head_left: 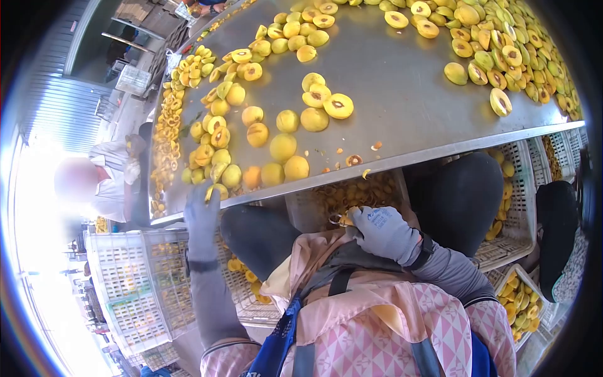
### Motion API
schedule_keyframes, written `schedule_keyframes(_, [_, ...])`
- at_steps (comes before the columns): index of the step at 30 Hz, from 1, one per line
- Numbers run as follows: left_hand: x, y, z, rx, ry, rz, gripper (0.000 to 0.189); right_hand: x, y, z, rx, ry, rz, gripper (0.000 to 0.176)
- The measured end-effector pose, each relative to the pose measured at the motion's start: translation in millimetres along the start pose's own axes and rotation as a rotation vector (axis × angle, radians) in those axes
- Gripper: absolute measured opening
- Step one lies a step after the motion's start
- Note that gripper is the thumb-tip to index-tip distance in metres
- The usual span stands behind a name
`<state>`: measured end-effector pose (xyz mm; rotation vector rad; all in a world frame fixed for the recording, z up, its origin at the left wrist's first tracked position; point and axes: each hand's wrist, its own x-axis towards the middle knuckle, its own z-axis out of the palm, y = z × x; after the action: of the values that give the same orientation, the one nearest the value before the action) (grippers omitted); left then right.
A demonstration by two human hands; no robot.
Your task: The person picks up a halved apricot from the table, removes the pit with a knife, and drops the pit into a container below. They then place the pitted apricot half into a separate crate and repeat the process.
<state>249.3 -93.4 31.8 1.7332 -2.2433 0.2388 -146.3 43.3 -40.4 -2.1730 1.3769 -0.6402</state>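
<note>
My left hand [202, 210], in a grey glove, is at the near left edge of the metal table [377, 94]. Its fingers close around a yellow peach half [217, 190] by the other fruit. My right hand [386, 234], also gloved, is in front of my lap below the table edge. It grips a small pitting tool [341, 219] with a metal loop; the fingers hide most of its handle. Between the hands, whole and halved peaches [282, 147] lie along the table edge. A cut half with a brown centre [339, 106] faces up farther in.
A large heap of peach halves [496, 50] covers the table's far right. Cut peach pieces [168, 129] line its left side. Under the edge, between my knees, sits a crate of pieces [358, 193]. White crates [135, 283] stand left and right. A person [110, 176] is at the left.
</note>
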Motion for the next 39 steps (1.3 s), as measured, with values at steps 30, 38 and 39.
schedule_keyframes(30, [-15.5, 267.8, 27.4, -1.308, -0.06, -0.242, 0.035, 16.3, -13.6, -18.4, 0.33, 0.602, 0.082, 0.019])
schedule_keyframes(38, [-21.0, 265.6, 48.4, -1.011, 0.019, -0.093, 0.032, 12.2, -12.2, -20.5, 0.214, 0.644, 0.004, 0.017])
schedule_keyframes(39, [-21.2, 263.6, 49.7, -0.987, 0.022, -0.072, 0.032, 11.8, -12.5, -21.4, 0.249, 0.639, 0.008, 0.018])
